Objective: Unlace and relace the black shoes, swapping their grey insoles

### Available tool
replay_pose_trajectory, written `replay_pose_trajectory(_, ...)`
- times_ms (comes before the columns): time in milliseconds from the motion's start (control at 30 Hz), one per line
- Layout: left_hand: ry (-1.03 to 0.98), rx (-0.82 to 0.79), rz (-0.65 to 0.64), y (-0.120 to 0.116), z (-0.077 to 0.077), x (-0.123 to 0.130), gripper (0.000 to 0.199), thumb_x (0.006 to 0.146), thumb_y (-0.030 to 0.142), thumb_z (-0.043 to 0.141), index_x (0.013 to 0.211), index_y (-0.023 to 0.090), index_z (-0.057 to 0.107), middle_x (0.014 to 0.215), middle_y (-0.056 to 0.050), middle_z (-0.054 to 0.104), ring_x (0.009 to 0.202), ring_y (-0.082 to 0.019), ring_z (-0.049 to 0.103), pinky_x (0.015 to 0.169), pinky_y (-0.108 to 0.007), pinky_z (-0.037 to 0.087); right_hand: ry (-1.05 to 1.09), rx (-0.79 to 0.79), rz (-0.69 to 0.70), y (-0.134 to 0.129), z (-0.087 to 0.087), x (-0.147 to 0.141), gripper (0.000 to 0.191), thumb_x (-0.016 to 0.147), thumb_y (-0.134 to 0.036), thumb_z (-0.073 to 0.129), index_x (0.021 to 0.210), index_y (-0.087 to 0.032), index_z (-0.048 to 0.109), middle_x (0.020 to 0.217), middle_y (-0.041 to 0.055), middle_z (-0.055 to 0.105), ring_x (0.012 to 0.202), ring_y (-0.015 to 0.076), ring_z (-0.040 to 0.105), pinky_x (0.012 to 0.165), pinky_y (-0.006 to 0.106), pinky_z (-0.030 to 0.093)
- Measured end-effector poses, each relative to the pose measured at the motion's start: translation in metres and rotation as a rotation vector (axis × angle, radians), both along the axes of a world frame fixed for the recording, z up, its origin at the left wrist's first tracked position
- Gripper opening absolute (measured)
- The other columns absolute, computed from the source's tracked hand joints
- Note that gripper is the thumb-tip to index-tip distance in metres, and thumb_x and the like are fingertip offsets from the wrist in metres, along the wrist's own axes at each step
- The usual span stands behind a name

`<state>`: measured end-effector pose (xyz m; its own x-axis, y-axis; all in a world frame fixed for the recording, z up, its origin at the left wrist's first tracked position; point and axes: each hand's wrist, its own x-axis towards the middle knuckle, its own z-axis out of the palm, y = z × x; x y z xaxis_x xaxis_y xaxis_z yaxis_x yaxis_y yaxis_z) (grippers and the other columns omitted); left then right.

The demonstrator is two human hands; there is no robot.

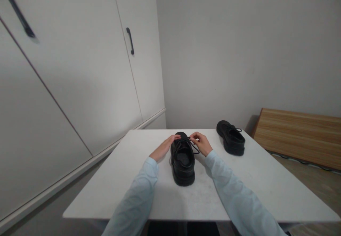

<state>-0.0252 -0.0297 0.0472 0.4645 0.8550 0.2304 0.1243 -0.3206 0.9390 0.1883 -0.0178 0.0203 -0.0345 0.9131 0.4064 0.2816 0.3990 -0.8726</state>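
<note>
A black lace-up shoe [183,172] stands upright on the white table, its heel towards me and its toe pointing away. My left hand [165,147] lies along the shoe's left side, with stretched fingers touching the upper near the laces. On the other side, my right hand [201,143] pinches a black shoelace [196,152] between thumb and finger. A loop of this lace hangs at the shoe's right edge. The ends of the lace are hard to make out. The matching black shoe [231,138] stands apart at the far right, with a bit of lace sticking out.
The white table [112,190] spreads out beneath both shoes. White cabinet doors [80,69] with dark handles rise on the left, and a grey wall [239,51] stands behind the table. A wood-grain board [298,136] leans at the right, with a dark cable along its lower edge.
</note>
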Motion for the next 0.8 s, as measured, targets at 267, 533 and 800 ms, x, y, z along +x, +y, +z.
replay_pose_trajectory(267,0.014,0.012,-0.005,0.004,-0.004,0.001,0.049,0.089,0.054,0.034,0.113,0.021,0.060,0.126,-0.009,0.057,0.120,-0.022,0.048,0.104,-0.040,0.032,0.109,0.066,0.059,-0.004,0.006,-0.005,0.020,0.075,-0.038,0.057,0.073,-0.019,0.052,0.068,0.0023,0.060,0.069,0.0171,0.059,0.069,0.032,0.047)
replay_pose_trajectory(533,0.076,0.004,-0.013,-0.001,0.003,0.001,0.051,0.090,0.054,0.031,0.118,0.019,0.056,0.131,-0.009,0.052,0.123,-0.022,0.043,0.108,-0.040,0.028,0.043,0.086,0.028,-0.008,0.012,-0.002,0.019,0.076,-0.037,0.057,0.072,-0.019,0.054,0.064,0.0001,0.058,0.062,0.0147,0.056,0.062,0.029,0.047)
replay_pose_trajectory(800,0.107,0.020,-0.009,0.000,0.002,-0.001,0.052,0.090,0.053,0.029,0.119,0.020,0.056,0.130,-0.009,0.053,0.122,-0.022,0.045,0.107,-0.040,0.028,-0.230,0.089,-0.022,-0.005,0.013,0.008,0.009,0.073,-0.026,0.061,0.076,-0.017,0.063,0.072,0.0031,0.065,0.067,0.0157,0.058,0.062,0.028,0.044)
